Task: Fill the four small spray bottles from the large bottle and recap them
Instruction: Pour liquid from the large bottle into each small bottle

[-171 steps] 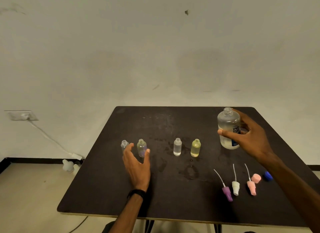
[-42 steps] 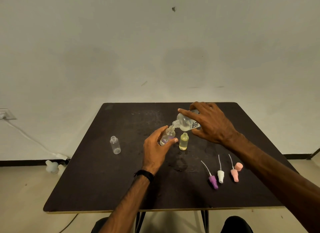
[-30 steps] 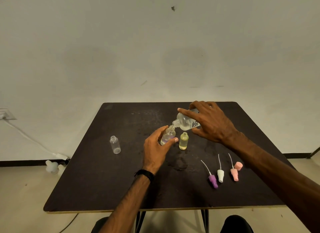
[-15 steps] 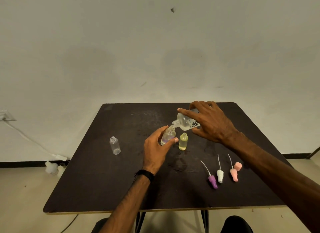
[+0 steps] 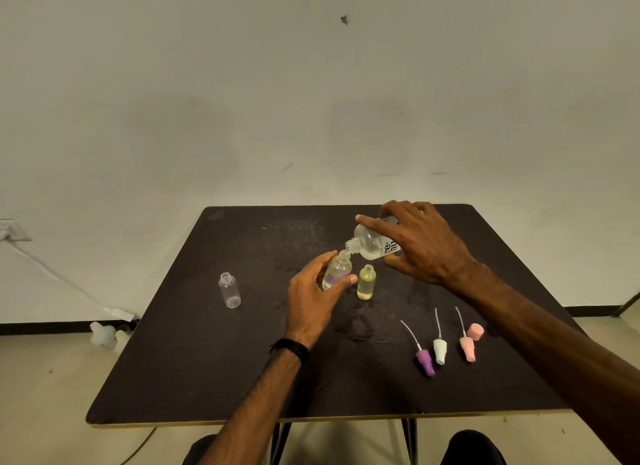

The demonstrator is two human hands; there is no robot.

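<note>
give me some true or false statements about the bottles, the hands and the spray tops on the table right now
1. The right hand holds the large bottle tipped, its mouth at the neck of a small bottle. True.
2. The left hand rests flat on the table. False: it grips the purple-tinted small bottle being filled.
3. The yellow-tinted bottle stands uncapped just right of the held one. True.
4. The clear small bottle lies on its side. False: it stands upright, apart to the left.
5. The purple spray top is screwed onto a bottle. False: it lies loose on the table beside the white spray top and pink spray top.
</note>
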